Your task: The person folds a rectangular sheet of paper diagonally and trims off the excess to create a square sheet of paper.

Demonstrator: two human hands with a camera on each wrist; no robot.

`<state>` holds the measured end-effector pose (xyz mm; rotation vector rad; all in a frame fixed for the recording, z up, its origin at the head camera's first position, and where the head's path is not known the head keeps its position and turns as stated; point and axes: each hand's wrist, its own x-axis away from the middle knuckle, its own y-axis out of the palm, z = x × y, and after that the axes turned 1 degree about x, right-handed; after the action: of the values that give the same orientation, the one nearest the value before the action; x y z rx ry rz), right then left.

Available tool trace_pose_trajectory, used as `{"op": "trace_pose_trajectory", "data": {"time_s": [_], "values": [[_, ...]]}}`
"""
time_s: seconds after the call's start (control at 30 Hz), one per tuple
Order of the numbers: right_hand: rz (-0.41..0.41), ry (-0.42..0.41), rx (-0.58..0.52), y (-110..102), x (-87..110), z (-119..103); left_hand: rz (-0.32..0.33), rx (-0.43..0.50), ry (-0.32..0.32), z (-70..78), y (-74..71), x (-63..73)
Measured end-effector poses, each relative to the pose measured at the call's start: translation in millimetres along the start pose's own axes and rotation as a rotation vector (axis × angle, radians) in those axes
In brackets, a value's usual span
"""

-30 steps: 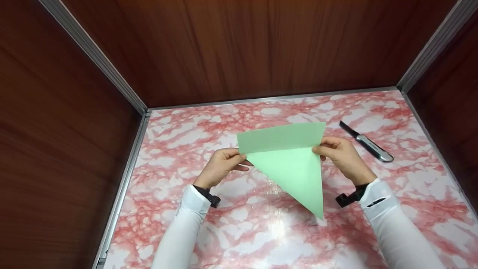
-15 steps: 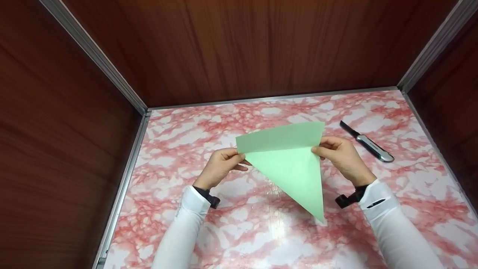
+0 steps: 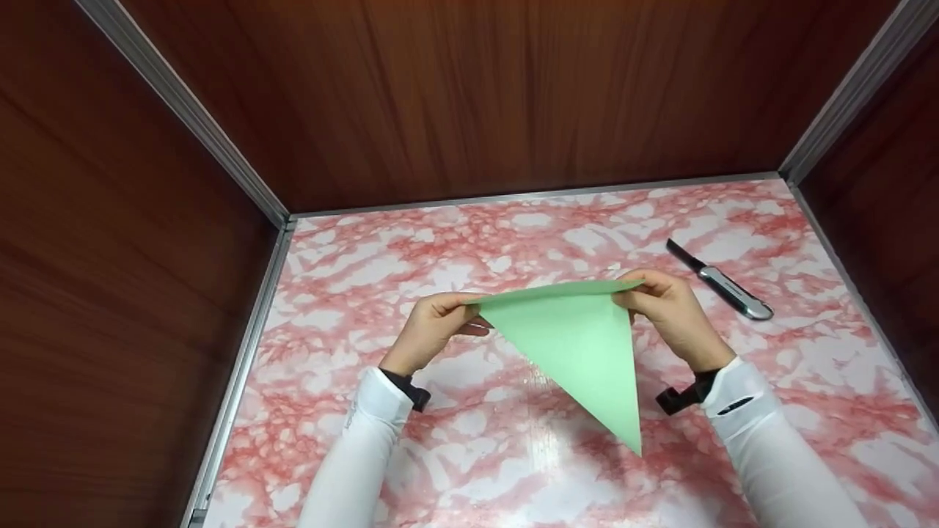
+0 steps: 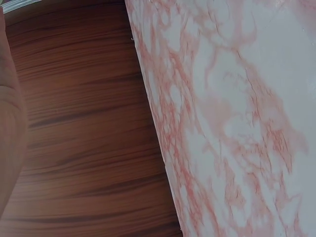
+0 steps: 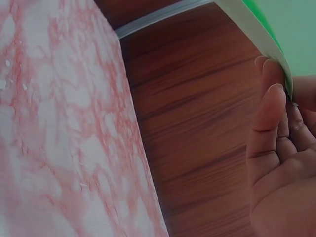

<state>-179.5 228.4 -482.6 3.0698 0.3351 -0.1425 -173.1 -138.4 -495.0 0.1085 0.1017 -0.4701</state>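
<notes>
A sheet of light green paper is held up above the table, its lower part a triangle whose tip points down at the right. Along its top runs a band that leans over and appears as a narrow strip. My left hand pinches the paper's upper left corner between thumb and fingers. At the upper right corner, my right hand pinches it too; in the right wrist view the paper's edge sits between thumb and fingers. The left wrist view shows only a sliver of the left hand.
A utility knife with a grey handle and dark blade lies on the red-and-white marbled table, right of the right hand. Dark wood panels with metal edging enclose the table at the back and both sides.
The paper's top band has tipped from facing the camera to nearly edge-on. The lower tip has dropped a little nearer the camera. Both hands keep their grip and have hardly shifted.
</notes>
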Motion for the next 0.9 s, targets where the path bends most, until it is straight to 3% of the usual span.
{"op": "trace_pose_trajectory", "data": {"time_s": [0.23,0.4,0.53,0.67,0.8,0.9], "values": [[0.01,-0.018,-0.11,4.4,2.2,2.5,0.056,-0.001,0.037,-2.5,0.4,2.4],[0.007,-0.04,-0.191,5.4,3.1,4.5,0.059,0.01,0.06,-2.5,1.7,1.4],[-0.019,-0.05,-0.177,4.7,2.6,5.4,0.045,0.014,0.055,-2.0,2.5,0.6],[-0.052,-0.055,-0.148,4.2,2.6,6.1,0.058,0.033,0.01,-1.6,3.1,0.6],[-0.114,-0.08,-0.159,4.4,2.2,7.2,0.114,0.034,-0.023,-1.7,5.0,-0.4],[-0.098,-0.07,-0.1,5.4,2.0,9.0,0.168,-0.04,-0.019,-3.2,6.5,-1.3]]}}
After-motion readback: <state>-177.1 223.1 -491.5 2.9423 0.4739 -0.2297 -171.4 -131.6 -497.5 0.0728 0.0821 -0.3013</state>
